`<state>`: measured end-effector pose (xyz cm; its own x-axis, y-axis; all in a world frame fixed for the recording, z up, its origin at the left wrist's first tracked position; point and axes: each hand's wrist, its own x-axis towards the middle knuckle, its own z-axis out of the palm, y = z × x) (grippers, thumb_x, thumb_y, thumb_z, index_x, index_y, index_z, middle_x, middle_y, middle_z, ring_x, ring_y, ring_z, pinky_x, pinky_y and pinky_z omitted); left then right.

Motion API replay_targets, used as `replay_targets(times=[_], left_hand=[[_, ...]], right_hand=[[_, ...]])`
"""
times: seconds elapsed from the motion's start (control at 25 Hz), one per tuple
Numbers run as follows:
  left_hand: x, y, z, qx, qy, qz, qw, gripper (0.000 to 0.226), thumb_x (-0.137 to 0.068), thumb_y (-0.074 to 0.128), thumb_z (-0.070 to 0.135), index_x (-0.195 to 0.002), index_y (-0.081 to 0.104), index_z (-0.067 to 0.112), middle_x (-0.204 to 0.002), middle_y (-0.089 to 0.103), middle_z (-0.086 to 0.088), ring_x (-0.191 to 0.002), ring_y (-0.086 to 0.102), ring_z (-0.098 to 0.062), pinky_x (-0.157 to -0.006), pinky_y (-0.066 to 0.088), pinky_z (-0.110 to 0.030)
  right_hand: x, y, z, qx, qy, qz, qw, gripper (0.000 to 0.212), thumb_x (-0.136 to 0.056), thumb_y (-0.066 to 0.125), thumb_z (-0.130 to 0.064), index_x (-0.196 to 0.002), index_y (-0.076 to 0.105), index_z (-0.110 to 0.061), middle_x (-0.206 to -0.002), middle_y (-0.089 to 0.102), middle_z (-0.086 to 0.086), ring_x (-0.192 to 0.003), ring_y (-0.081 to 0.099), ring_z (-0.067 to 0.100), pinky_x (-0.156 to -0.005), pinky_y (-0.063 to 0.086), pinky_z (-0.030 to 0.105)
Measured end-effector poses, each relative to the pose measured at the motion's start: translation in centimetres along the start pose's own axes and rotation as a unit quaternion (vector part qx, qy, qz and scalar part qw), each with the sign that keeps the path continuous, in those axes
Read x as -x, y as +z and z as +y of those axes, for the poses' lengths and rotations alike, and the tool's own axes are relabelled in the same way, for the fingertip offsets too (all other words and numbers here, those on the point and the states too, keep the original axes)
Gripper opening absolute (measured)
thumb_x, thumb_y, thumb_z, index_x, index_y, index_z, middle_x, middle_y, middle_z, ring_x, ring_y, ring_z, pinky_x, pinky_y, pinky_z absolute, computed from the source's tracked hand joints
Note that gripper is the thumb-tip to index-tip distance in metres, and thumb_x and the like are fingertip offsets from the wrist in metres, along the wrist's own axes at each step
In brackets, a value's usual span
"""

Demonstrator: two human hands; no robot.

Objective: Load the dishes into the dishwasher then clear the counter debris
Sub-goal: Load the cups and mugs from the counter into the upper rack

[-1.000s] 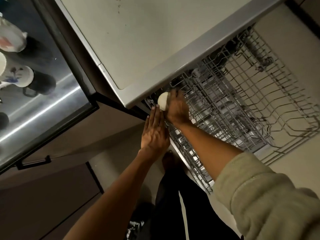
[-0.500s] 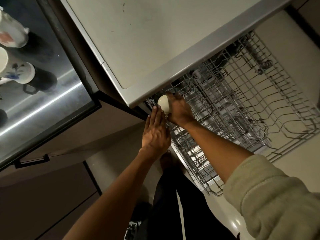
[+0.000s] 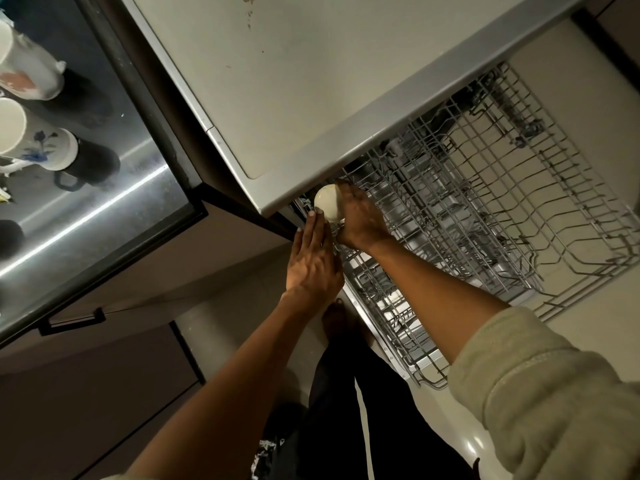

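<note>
Dishwasher rack [image 3: 519, 202]: grey coated wire, smooth, faintly shiny.
Cup [image 3: 327, 202] at the rack's near-left corner: cream ceramic, glossy glaze.
Counter [image 3: 304, 81] above the rack: pale, matt, smooth, with a few small dark specks.
Steel surface [image 3: 104, 202] left of the rack: brushed metal, streaked with bright reflections.
Mugs [image 3: 34, 147] on that steel: glazed white ceramic, painted patterns.
Sleeve [image 3: 554, 393] nearest the viewer: soft pale cloth, fleecy and matt.
Floor [image 3: 588, 334] under the rack: pale, smooth, glossy.
</note>
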<state>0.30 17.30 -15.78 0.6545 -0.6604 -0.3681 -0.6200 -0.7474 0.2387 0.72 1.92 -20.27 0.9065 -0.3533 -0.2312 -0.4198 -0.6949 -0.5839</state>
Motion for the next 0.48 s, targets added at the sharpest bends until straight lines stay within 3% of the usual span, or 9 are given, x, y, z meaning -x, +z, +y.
replay_targets(times=[0.12, 0.36, 0.48], left_hand=[[0.1, 0.2, -0.1, -0.004, -0.006, -0.003, 1.000, 0.069, -0.102, 0.031, 0.034, -0.158, 0.003, 0.005, -0.166, -0.013, -0.011, -0.152, -0.019, -0.021, -0.125, 0.001, -0.042], [0.3, -0.1, 0.4, 0.010, -0.007, -0.021, 1.000, 0.071, -0.101, 0.030, 0.034, -0.158, -0.002, 0.006, -0.165, -0.015, -0.012, -0.152, -0.019, -0.022, -0.125, 0.002, -0.043], [1.9, -1.1, 0.9, 0.035, -0.001, -0.035, 0.999, 0.070, -0.100, 0.028, 0.030, -0.158, -0.003, 0.006, -0.166, -0.009, -0.013, -0.153, -0.013, -0.023, -0.125, 0.005, -0.044]], right_hand=[[0.2, -0.2, -0.5, 0.016, 0.009, -0.015, 1.000, 0.100, -0.072, 0.086, -0.019, -0.153, 0.029, -0.008, -0.146, 0.046, 0.017, -0.133, 0.045, 0.036, -0.103, 0.049, 0.047], [4.9, -0.4, -1.2, 0.059, 0.064, -0.054, 0.995, 0.108, -0.085, 0.076, -0.020, -0.160, -0.001, -0.014, -0.167, 0.006, 0.012, -0.152, 0.015, 0.032, -0.118, 0.032, 0.046], [8.9, -2.0, -2.5, 0.055, 0.042, -0.084, 0.994, 0.100, -0.090, 0.070, -0.018, -0.160, -0.001, -0.011, -0.168, 0.002, 0.014, -0.154, 0.009, 0.029, -0.122, 0.025, 0.044]])
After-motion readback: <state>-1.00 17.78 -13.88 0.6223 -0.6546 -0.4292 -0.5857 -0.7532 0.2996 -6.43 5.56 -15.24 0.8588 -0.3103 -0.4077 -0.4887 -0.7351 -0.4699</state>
